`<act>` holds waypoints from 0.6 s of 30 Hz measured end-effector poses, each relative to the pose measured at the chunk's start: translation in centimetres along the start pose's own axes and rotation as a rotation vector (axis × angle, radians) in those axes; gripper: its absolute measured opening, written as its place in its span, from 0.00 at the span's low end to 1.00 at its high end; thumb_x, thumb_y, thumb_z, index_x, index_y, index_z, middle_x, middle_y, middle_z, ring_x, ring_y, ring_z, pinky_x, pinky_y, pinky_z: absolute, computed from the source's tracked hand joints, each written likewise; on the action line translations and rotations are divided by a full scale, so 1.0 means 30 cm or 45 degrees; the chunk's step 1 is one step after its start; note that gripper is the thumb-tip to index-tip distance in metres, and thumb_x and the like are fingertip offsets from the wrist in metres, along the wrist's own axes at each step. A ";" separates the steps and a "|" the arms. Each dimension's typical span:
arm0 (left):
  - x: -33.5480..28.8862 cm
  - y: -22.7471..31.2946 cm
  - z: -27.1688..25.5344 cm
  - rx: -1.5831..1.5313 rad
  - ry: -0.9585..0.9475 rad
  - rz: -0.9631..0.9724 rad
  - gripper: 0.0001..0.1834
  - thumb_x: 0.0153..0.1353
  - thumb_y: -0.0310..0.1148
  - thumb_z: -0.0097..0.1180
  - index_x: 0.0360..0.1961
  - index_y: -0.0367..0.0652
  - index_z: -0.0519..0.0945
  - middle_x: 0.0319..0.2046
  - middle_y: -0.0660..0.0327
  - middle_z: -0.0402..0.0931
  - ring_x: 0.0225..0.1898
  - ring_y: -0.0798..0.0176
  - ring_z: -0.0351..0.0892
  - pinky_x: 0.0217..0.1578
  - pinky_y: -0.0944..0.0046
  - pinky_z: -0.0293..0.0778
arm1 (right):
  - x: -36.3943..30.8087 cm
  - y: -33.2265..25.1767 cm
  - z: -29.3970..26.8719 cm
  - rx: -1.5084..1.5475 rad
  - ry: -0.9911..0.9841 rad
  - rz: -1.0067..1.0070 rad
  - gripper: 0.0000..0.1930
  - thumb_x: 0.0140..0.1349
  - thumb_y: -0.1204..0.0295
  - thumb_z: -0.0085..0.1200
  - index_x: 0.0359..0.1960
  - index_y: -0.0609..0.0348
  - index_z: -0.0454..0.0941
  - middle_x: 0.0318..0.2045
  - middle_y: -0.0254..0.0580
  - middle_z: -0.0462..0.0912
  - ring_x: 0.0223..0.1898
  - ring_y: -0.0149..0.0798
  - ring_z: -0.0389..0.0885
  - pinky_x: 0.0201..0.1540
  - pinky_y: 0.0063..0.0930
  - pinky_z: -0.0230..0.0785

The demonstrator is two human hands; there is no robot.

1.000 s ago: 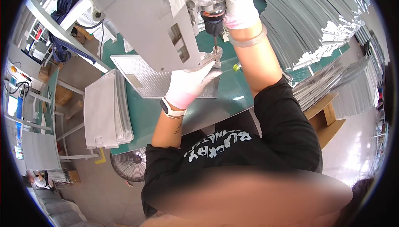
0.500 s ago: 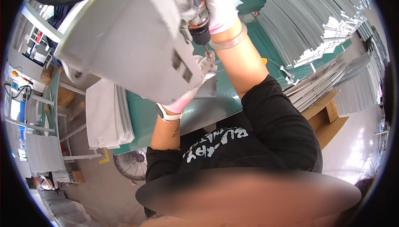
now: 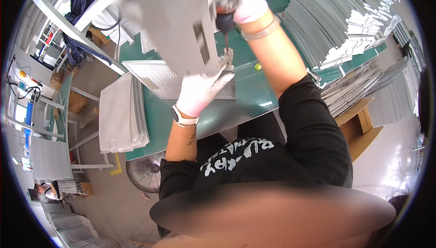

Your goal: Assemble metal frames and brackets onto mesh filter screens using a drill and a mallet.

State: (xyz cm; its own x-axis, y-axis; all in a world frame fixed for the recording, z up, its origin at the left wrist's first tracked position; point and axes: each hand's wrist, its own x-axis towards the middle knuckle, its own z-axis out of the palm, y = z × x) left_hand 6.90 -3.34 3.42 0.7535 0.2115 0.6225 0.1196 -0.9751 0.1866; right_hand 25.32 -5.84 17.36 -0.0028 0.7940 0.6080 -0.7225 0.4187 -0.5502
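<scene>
My right hand [image 3: 250, 3], in a white-and-pink work glove, is wrapped round a power drill [image 3: 224, 19] with a black chuck. Its long bit points down into a small metal bracket [image 3: 226, 58] at the end of a large grey panel [image 3: 175, 25]. With my gloved left hand [image 3: 200, 93] I grip the panel's near end beside that bracket, the thumb along its edge and the other fingers partly hidden. The panel is tilted up over the bench, has slots cut near its edge, and blurs toward its far end. Most of the drill's body is hidden by glove and blur.
Below the panel, a silvery textured sheet [image 3: 159, 78] lies on the green bench [image 3: 254, 93]. White flat sheets [image 3: 120, 114] hang over its left edge. Long grey strips [image 3: 318, 16] are stacked at right, above an open carton [image 3: 359, 125]. A floor fan [image 3: 147, 173] stands below.
The panel has swung up and turned more edge-on, uncovering my left hand and the textured sheet. My right hand and drill have shifted slightly right, the bit still at the bracket.
</scene>
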 end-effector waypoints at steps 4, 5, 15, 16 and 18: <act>0.041 0.041 -0.023 0.056 0.234 0.244 0.19 0.49 0.45 0.69 0.39 0.47 0.81 0.24 0.64 0.73 0.30 0.57 0.72 0.36 0.55 0.65 | 0.025 -0.153 0.102 -0.366 0.372 -0.482 0.04 0.64 0.68 0.54 0.35 0.54 0.76 0.26 0.33 0.81 0.22 0.27 0.76 0.24 0.20 0.70; 0.037 0.052 -0.014 0.029 0.310 0.217 0.15 0.46 0.43 0.70 0.28 0.48 0.78 0.22 0.64 0.71 0.29 0.57 0.72 0.34 0.55 0.64 | 0.031 -0.169 0.086 -0.403 0.233 -0.471 0.04 0.64 0.68 0.55 0.35 0.54 0.76 0.26 0.33 0.80 0.22 0.27 0.76 0.25 0.20 0.70; -0.341 0.185 -0.103 -0.118 0.096 0.254 0.13 0.33 0.32 0.65 0.15 0.49 0.69 0.15 0.64 0.64 0.20 0.55 0.67 0.27 0.54 0.60 | -0.067 -0.136 0.050 -0.310 -0.013 -0.226 0.16 0.65 0.70 0.54 0.54 0.55 0.74 0.28 0.30 0.78 0.28 0.24 0.77 0.27 0.15 0.69; -0.434 0.154 -0.086 -0.136 -0.072 0.310 0.17 0.33 0.38 0.67 0.12 0.49 0.67 0.15 0.63 0.62 0.17 0.56 0.66 0.22 0.54 0.60 | -0.116 -0.144 0.086 -0.534 0.239 -0.223 0.21 0.64 0.71 0.54 0.59 0.55 0.70 0.29 0.31 0.77 0.27 0.24 0.75 0.27 0.15 0.68; -0.652 0.106 -0.047 -0.260 -0.449 0.341 0.14 0.37 0.38 0.66 0.13 0.47 0.71 0.14 0.61 0.65 0.17 0.54 0.70 0.23 0.52 0.67 | -0.122 -0.133 0.064 -0.592 0.236 -0.259 0.23 0.64 0.71 0.54 0.61 0.57 0.68 0.28 0.31 0.76 0.26 0.24 0.73 0.28 0.15 0.68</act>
State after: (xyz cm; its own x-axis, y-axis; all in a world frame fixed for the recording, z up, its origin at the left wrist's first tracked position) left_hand -8.35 -10.49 -7.09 0.9177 -0.1151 0.3803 -0.2113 -0.9519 0.2220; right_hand 26.88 -11.25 18.43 0.2578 0.7237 0.6402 -0.3136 0.6894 -0.6530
